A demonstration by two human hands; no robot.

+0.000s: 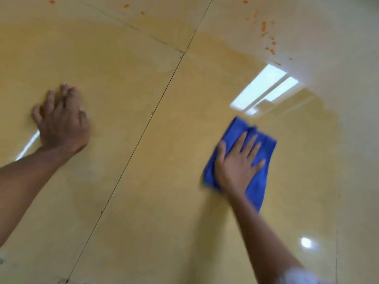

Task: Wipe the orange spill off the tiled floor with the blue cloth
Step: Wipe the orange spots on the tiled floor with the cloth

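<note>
Blue cloth [259, 175] under flat right hand [238, 165], left hand [61, 124] braced on floor [143, 181]

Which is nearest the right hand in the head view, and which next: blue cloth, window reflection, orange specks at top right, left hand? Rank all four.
From the right hand:
1. Blue cloth, directly under the palm.
2. Window reflection, just beyond the cloth.
3. Orange specks, far top right, and left hand, across the tile joint: too close to call.

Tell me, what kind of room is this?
Probably an indoor room with a glossy tiled floor; which room, I cannot tell. The tiles mirror a bright window or light, and the right hand presses a blue cloth on an orange spill.
</note>
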